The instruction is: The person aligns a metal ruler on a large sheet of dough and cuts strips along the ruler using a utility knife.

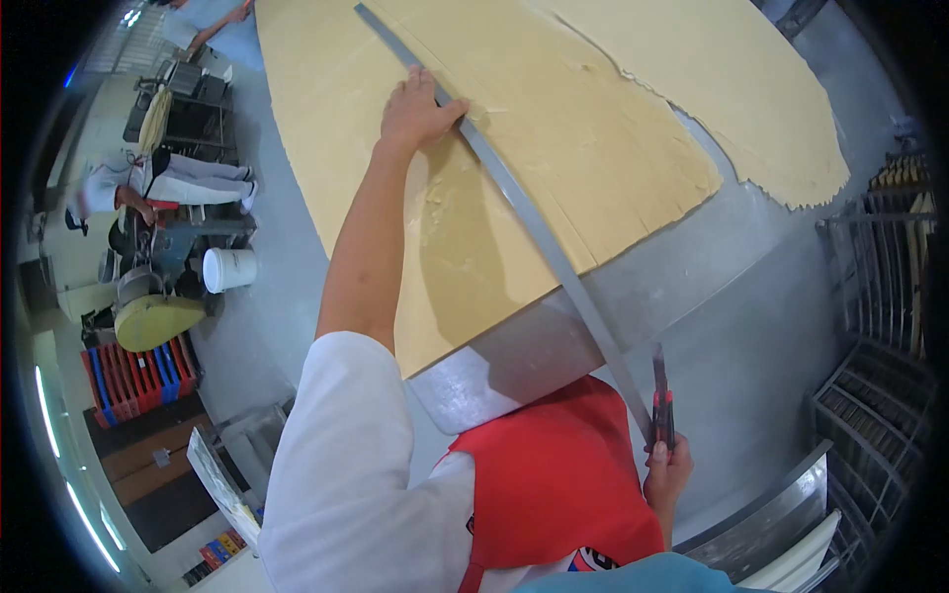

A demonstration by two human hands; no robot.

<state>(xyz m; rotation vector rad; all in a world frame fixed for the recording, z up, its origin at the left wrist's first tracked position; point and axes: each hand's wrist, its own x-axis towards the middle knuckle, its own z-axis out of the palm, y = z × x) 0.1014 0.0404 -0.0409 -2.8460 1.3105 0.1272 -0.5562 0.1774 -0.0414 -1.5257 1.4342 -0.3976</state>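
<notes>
A long metal straightedge (534, 222) lies diagonally over a large sheet of pale yellow dough (346, 148) and runs past its near edge. Across its upper part, my left hand (420, 109) presses and grips it, thumb on one side and fingers on the other. At the lower right, my right hand (669, 479) is closed around a red and black utility knife (663, 410), with the blade out and pointing up in the view. The straightedge's near end meets this hand; whether the fingers also hold it is hard to tell.
Beneath the dough is a metal table (474, 385). A second dough sheet (732, 79) lies at upper right. Metal racks (870, 395) stand at right. Two other people (188, 183) (203, 25) are at left, near a white bucket (229, 270) and red and blue crates (138, 379).
</notes>
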